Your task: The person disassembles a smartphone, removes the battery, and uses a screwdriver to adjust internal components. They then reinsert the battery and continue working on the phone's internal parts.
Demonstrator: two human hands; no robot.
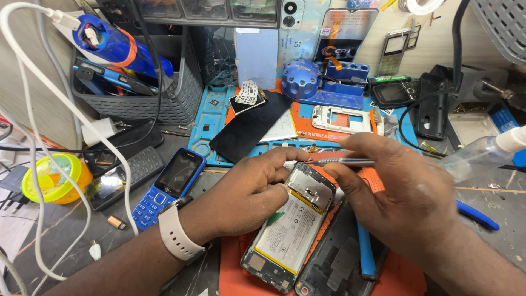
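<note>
Opened smartphone (289, 227) lies face down on an orange mat (241, 277), its battery and board exposed.

Left hand (249, 192) clamps its upper edge to steady it; right hand (397, 192) pinches a thin metal tool (342, 162), tip over the board. Beside it lies the removed back cover (337, 263); further left, a blue keypad phone (167, 186).

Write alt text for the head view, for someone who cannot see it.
A left hand steadies an opened smartphone with an exposed white battery on an orange work mat, while the right hand holds a thin metal tool at its top edge. A blue keypad phone lies to the left.
</note>
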